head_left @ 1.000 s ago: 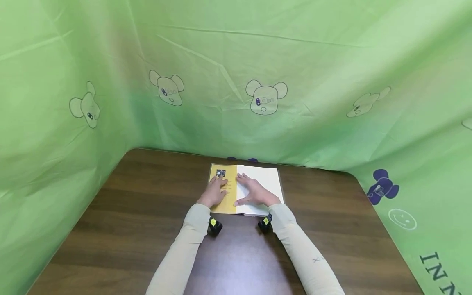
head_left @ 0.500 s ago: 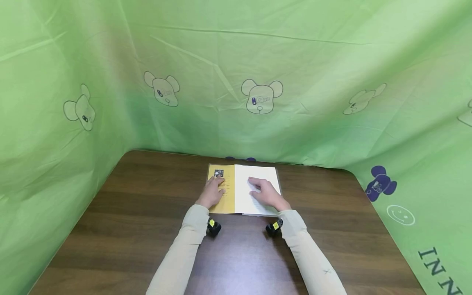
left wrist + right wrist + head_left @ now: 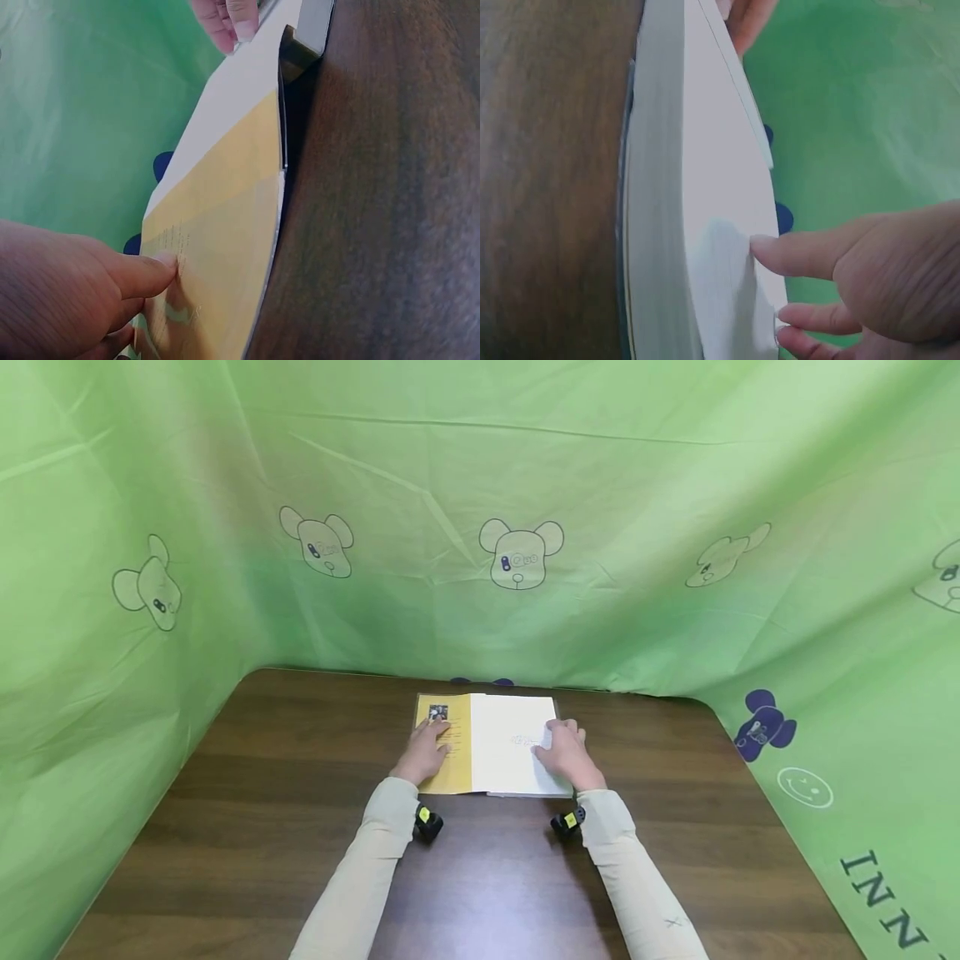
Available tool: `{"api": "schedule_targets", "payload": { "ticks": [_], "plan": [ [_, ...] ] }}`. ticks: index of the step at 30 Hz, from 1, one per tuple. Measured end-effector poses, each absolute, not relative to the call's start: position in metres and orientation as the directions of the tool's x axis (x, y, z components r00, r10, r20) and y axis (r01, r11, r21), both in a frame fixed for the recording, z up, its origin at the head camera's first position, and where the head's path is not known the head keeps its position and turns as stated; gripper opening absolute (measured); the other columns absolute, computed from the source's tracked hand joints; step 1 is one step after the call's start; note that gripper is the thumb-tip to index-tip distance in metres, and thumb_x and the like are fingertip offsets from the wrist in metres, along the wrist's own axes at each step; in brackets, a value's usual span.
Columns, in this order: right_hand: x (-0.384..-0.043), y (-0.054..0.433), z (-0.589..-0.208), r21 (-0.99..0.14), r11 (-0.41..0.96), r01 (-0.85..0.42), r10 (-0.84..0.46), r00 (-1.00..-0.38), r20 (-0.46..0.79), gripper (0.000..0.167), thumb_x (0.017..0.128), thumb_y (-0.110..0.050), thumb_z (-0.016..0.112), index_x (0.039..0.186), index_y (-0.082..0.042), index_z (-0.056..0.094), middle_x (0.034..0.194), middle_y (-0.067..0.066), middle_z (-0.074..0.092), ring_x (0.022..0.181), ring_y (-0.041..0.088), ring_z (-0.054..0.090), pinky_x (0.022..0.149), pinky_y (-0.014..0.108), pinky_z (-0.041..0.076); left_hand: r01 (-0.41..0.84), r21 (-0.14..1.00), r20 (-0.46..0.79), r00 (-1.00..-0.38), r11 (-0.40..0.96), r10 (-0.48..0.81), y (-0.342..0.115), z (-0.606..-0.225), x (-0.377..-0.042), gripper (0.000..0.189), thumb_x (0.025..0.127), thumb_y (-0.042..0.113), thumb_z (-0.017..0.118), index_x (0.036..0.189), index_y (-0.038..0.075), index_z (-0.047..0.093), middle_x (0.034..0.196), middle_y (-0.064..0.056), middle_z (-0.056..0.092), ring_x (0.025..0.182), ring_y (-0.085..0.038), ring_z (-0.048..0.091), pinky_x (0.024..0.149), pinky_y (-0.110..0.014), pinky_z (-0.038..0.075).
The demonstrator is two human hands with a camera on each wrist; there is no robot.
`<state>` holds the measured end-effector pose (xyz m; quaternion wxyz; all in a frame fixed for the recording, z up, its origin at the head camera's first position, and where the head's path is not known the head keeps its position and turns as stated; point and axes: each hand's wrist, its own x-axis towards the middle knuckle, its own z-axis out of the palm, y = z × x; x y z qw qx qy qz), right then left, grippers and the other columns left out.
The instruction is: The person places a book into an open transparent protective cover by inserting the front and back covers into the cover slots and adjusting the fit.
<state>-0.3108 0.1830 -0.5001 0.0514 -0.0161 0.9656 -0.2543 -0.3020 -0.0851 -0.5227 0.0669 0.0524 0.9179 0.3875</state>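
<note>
A thick book (image 3: pixel 498 764) lies spread near the back of the table, with a yellow flap (image 3: pixel 457 768) on its left and a white page on its right. Small faint print shows on that page. My left hand (image 3: pixel 422 754) rests on the yellow flap, thumb extended, just below a small dark photo (image 3: pixel 438 712). At the page's right side is my right hand (image 3: pixel 572 758). In the right wrist view its thumb (image 3: pixel 795 255) touches the page, and the other fingertips meet the far edge, apart from the thumb. The thick page block (image 3: pixel 660 225) faces that camera.
The brown wooden table (image 3: pixel 262 827) extends around the book. A green cloth (image 3: pixel 420 610) with bear-head prints hangs behind the table and along both sides. Small black devices sit at both wrists, one of them the left wrist camera (image 3: pixel 429 823).
My right hand has moved rightward from near the book's inner fold to the page's right edge. The left hand stays on the yellow flap. The head view has shifted slightly.
</note>
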Motion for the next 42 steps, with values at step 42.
{"api": "schedule_targets", "payload": {
  "ticks": [42],
  "plan": [
    [-0.309,0.205,-0.464,-0.852,0.515,-0.092,-0.260,-0.964,-0.052,0.043,0.109,-0.017,0.037,0.140,0.011,0.051,0.121,0.029,0.065,0.105,0.029,0.065,0.092,0.043,0.056,0.037,0.671,-0.127,-0.978,0.740,0.164,-0.083,-0.519,-0.303,0.047,0.102,0.003,0.054,0.148,0.001,0.050,0.164,-0.017,0.032,0.153,-0.042,0.022,0.124,-0.057,0.020]
  ]
}}
